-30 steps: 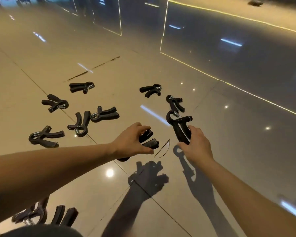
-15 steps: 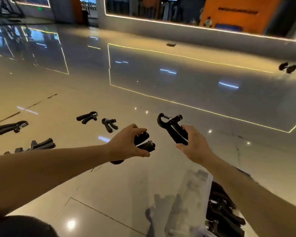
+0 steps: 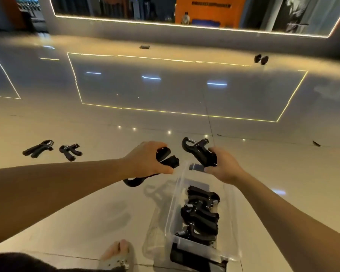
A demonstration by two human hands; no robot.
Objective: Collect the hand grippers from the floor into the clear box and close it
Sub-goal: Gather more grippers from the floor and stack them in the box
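The fingers (image 3: 166, 170) of the left hand (image 3: 145, 160) are curled tight round the first hand gripper (image 3: 168, 159). Its two handles jut out to the far right past the thumb and its looped head hangs below the wrist to the near left, so its long axis slants across the hand. The fingers (image 3: 212, 150) of the right hand (image 3: 225, 166) are clamped on the handles of the second hand gripper (image 3: 198, 151), which points to the far left with its spring end uppermost. Both tools are held in the air, close together but apart. What matters next lies below them. The clear box (image 3: 173, 205) stands open on the floor (image 3: 77, 213), its long axis running near to far. Its far end sits right under the right hand, while the left hand hangs just left of the rim. To my eye the right hand has the shorter drop, and the left would need to come right first. Several stored hand grippers (image 3: 202, 214) already lie stacked along the box. A loose hand gripper (image 3: 37, 149) and its neighbour (image 3: 70, 152) wait on the floor well off to the left. I can read no brand or label on the tools or the box, and the dark lettering on the orange panel (image 3: 210, 4) on the far wall is too blurred to make out.
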